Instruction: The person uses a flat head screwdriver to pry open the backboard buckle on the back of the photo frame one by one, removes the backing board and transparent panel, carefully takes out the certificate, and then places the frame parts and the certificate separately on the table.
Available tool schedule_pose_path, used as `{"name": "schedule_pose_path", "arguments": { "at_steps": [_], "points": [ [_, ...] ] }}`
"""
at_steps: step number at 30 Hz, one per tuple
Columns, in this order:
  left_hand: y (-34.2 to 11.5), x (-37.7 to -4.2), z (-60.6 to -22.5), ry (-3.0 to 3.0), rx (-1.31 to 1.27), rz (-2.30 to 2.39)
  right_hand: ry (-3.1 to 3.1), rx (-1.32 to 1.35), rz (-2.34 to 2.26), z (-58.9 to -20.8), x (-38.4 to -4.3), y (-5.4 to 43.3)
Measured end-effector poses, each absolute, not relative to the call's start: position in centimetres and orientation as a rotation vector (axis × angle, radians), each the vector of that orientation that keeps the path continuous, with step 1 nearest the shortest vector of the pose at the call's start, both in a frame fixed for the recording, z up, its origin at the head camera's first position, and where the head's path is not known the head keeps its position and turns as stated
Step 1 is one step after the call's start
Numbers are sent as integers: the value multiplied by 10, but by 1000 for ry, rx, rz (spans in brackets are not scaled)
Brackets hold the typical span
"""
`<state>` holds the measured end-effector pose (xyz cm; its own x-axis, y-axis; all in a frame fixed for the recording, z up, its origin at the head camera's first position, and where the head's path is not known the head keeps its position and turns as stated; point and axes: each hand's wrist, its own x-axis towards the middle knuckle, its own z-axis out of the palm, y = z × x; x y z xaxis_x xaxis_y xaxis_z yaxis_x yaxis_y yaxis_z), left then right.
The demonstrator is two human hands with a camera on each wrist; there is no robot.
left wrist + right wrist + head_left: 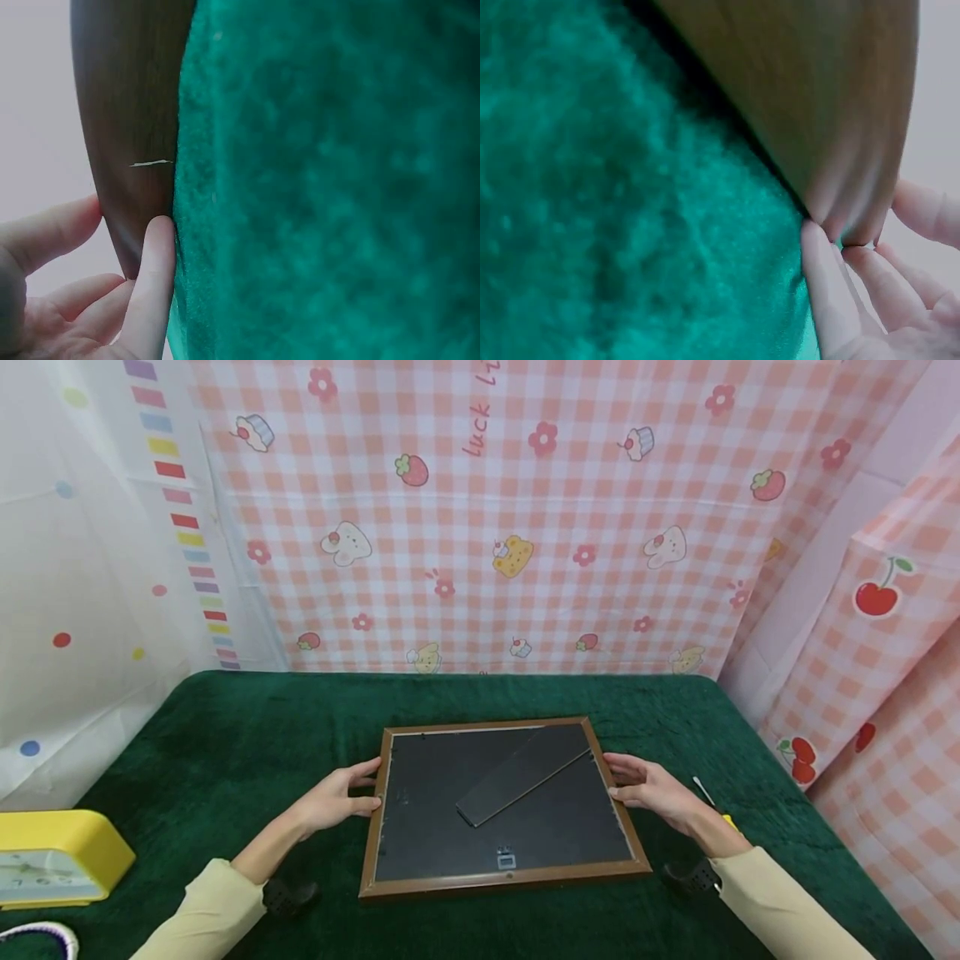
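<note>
A brown wooden picture frame (498, 881) lies face down on the green cloth (225, 735), its black backing up and the black stand flap (525, 772) lying slanted across it. My left hand (341, 797) touches the frame's left edge with nearly straight fingers, thumb on top. My right hand (648, 789) touches the right edge the same way. In the left wrist view a finger (154, 285) lies against the frame's wooden side (131, 127) where it meets the cloth. Seen from the right wrist, fingertips (829, 292) press the frame's side (817, 97).
A thin screwdriver (705, 792) with a yellow handle lies on the cloth just right of my right hand. A yellow clock (52, 860) stands at the table's front left corner. Pink checked sheets hang behind and to the right, a white dotted sheet on the left.
</note>
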<state>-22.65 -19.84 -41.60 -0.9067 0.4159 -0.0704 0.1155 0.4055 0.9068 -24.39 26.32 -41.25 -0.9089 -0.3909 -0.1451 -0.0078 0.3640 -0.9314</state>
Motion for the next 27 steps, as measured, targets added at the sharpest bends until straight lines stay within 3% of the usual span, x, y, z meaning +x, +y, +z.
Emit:
{"name": "schedule_pose_path", "arguments": {
  "at_steps": [27],
  "points": [
    [-200,-229,-416,2429,447,1418,2380,-437,-1460,-406,-245,262]
  ]
}}
